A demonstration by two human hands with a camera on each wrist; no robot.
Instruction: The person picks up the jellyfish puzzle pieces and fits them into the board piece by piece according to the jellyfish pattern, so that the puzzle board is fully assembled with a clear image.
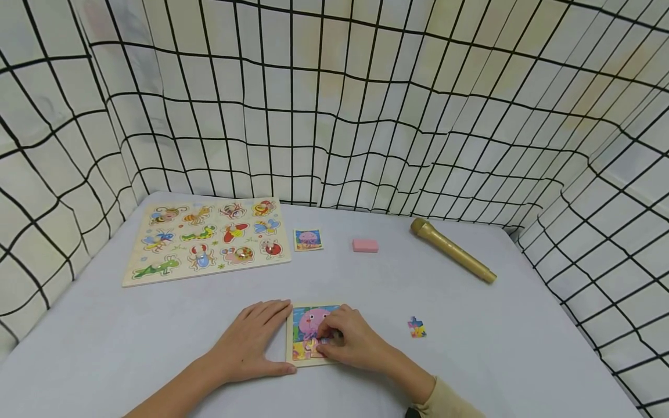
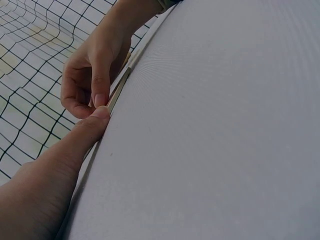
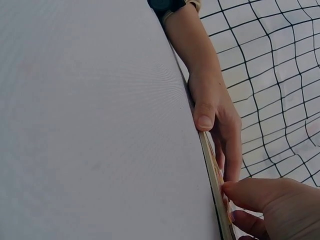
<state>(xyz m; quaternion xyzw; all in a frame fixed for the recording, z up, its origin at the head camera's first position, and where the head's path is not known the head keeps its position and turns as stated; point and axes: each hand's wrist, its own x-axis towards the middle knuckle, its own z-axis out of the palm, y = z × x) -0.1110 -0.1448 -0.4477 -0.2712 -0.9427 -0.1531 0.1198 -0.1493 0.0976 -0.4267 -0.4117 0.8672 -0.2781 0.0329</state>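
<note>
A small jigsaw puzzle board (image 1: 316,322) with a pink octopus picture and a pale wooden frame lies flat on the white table. My left hand (image 1: 256,342) rests along its left edge, fingers straight at the upper corner and thumb at the lower one. With thumb and fingertips, my right hand (image 1: 351,342) pinches a puzzle piece (image 1: 315,349) at the bottom row of the board. That hand covers the board's lower right part. Off to the right lies a loose puzzle piece (image 1: 417,327), blue, pink and yellow. Both wrist views catch the board only edge-on.
At the back left lies a large wooden insect puzzle board (image 1: 209,241). Beside it are a small octopus picture card (image 1: 308,240) and a pink block (image 1: 364,246). A gold microphone-shaped object (image 1: 453,251) lies at the back right. Black netting (image 1: 334,104) surrounds the table.
</note>
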